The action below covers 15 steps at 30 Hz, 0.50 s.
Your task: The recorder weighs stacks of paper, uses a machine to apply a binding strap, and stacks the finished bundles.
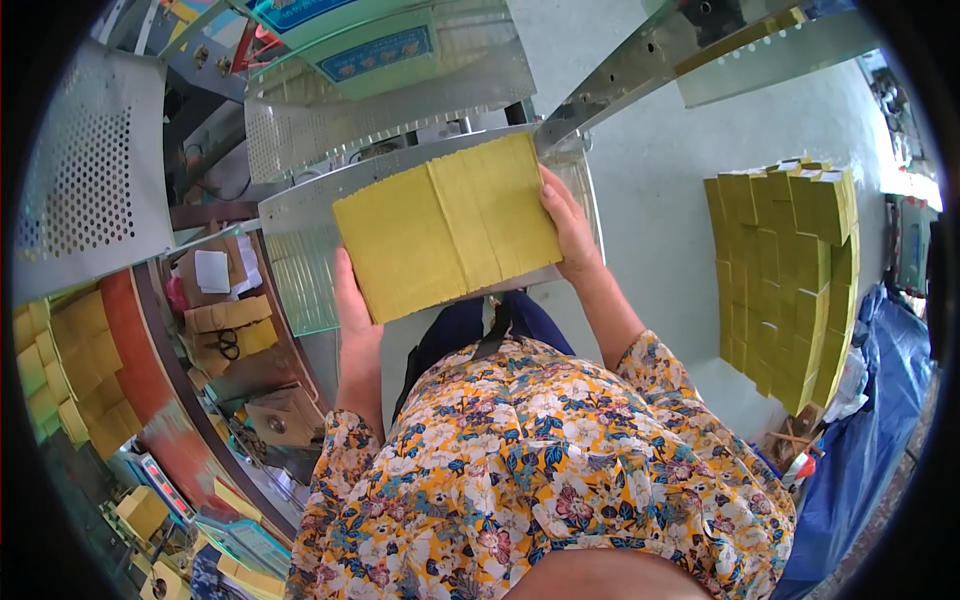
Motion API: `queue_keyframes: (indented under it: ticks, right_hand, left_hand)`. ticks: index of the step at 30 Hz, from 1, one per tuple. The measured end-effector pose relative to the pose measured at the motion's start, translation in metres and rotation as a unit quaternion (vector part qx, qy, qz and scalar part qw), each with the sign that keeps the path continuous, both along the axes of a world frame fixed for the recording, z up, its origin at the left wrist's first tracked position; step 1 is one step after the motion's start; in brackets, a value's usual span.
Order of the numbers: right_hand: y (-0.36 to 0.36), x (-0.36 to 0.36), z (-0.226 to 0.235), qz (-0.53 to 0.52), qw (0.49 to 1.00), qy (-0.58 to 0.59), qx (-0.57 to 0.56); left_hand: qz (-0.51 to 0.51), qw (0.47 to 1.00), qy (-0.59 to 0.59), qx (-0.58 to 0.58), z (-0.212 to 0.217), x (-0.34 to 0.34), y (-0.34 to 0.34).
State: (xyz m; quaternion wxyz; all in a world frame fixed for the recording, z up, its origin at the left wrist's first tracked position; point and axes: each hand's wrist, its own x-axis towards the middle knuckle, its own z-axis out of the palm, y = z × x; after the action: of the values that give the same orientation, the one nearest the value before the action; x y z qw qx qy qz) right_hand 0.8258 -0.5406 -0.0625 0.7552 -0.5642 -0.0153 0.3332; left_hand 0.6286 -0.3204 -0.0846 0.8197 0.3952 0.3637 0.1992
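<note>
A block of rough-edged yellow paper (400,245) is held up between my two hands, in front of my body. A raised seam runs across its middle from the far edge to the near one. My left hand (353,298) grips its left end near the lower corner. At the right end, my right hand (570,225) has its fingers pressed against the side. The undersides of both hands' grips are hidden by the block. Beneath and beyond it lies a metal machine table (300,205) with clear plastic panels.
A tall stack of yellow paper blocks (775,270) stands on the floor to the right, beside a blue tarp (860,430). On the left, a brown shelf (280,350) carries black scissors (228,345) and papers. A metal beam (640,70) slants across the upper right.
</note>
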Motion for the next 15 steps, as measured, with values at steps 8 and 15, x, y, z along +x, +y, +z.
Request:
queue_keyframes:
  ticks: [8,15]
  right_hand:
    - [0.007,-0.002,0.003,-0.005,1.000,0.003,0.026]
    - [0.022,-0.008,0.018,-0.019,0.999,-0.011,0.043]
  left_hand:
    - [-0.001,0.998,-0.003,-0.070,0.009,0.009,-0.002]
    - [-0.006,0.997,-0.029,-0.065,0.023,0.036,0.007]
